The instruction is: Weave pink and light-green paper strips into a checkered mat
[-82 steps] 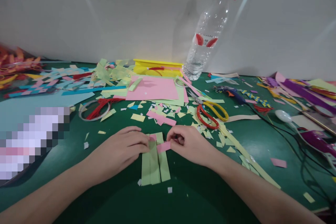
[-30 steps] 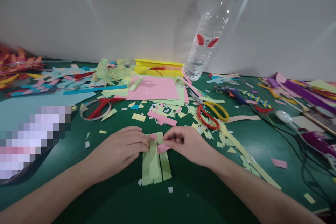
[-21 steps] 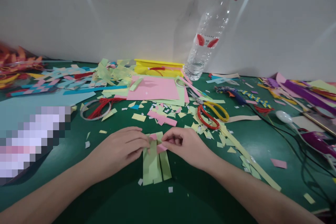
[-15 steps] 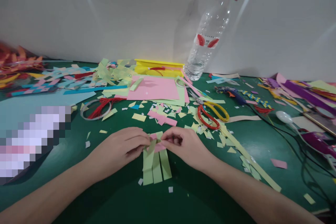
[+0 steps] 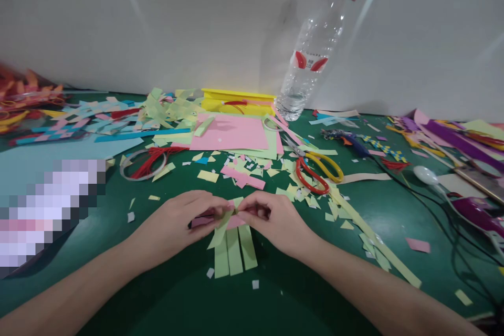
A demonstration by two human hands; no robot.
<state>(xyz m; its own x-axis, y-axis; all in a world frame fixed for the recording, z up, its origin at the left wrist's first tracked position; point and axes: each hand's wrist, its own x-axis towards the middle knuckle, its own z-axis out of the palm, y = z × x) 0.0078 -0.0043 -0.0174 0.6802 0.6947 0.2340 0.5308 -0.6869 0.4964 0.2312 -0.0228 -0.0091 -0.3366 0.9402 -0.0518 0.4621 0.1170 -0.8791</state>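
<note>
Several light-green paper strips [image 5: 235,258] hang toward me from a small weave, with a pink paper strip [image 5: 236,222] crossing them. My left hand [image 5: 191,216] pinches the left side of this weave, and pink paper shows under its curled fingers. One green strip slants down to the left from its fingertips. On the other side, my right hand [image 5: 275,219] holds the upper right part between thumb and forefinger. Both sets of fingertips nearly meet and cover part of the crossing.
Paper scraps lie beyond my hands, beside scissors [image 5: 311,168] with red and yellow handles. Pink sheets [image 5: 230,134] and a clear plastic bottle [image 5: 313,47] are by the wall. Red tassel thread [image 5: 151,163] lies left; a corded tool [image 5: 350,142] and purple-handled item [image 5: 472,210] lie right.
My left fingertips have shifted slightly right, closer to the right hand. One green strip's lower end has swung left, and pink paper now shows beneath my left hand.
</note>
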